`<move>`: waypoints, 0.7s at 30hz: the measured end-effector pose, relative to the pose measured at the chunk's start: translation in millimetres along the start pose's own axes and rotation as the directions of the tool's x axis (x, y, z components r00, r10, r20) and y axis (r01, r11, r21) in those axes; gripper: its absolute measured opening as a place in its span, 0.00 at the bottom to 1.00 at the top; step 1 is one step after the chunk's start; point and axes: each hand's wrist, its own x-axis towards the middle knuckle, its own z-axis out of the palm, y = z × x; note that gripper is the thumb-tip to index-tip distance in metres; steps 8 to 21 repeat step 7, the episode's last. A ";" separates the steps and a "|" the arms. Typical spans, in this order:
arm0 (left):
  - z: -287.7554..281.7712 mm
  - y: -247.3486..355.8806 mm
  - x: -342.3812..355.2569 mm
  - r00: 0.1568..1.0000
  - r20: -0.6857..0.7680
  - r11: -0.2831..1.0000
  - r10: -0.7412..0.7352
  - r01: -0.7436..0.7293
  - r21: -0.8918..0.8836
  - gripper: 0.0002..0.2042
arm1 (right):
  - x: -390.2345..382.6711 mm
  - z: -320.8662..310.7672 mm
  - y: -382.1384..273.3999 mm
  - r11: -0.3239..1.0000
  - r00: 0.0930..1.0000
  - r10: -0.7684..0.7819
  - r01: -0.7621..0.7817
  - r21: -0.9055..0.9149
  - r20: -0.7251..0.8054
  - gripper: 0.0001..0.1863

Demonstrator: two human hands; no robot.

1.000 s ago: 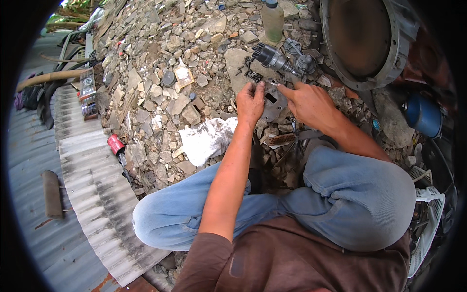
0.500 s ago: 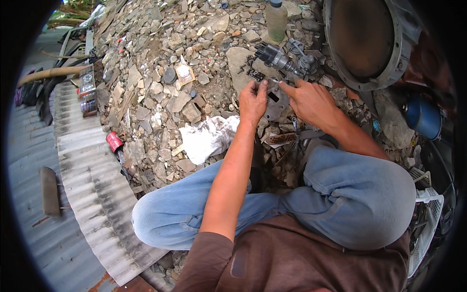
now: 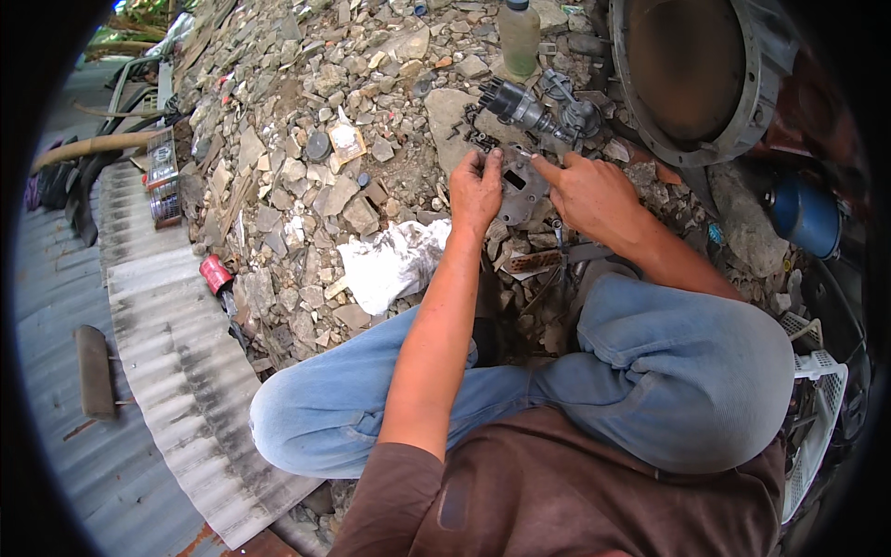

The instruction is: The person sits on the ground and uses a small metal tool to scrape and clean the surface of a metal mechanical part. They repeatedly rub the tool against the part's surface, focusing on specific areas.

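Observation:
A flat grey metal cover plate (image 3: 531, 206) with a dark rectangular slot is held low over the ground between my hands. My left hand (image 3: 476, 193) is closed at its left edge, thumb and fingertips together near the top. From the other side my right hand (image 3: 589, 193) grips the plate's upper right, index finger stretched along it and the other fingers partly hidden. Just beyond lie several small dark bolts (image 3: 483, 139) on a flat stone (image 3: 447, 116). A metal distributor-like part (image 3: 524, 108) with a black cap rests there too, next to a grey metal fitting (image 3: 580, 116).
A greenish bottle (image 3: 520, 42) stands beyond the parts. At the right are a large round metal housing (image 3: 754, 111) and a blue canister (image 3: 806, 218). A white cloth (image 3: 390, 265) lies on the rubble left of my hands. Corrugated sheets (image 3: 176, 371) cover the left side.
The whole view has shifted slightly. My left thumb and fingertips have moved a little on the plate, which shows more of its slot; my right hand stays nearly in place.

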 end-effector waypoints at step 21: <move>6.7 -6.5 -1.8 0.998 -0.001 0.997 0.067 -0.067 0.044 0.20 | 4.0 4.0 -0.2 0.999 0.999 0.025 -0.023 -0.036 0.038 0.32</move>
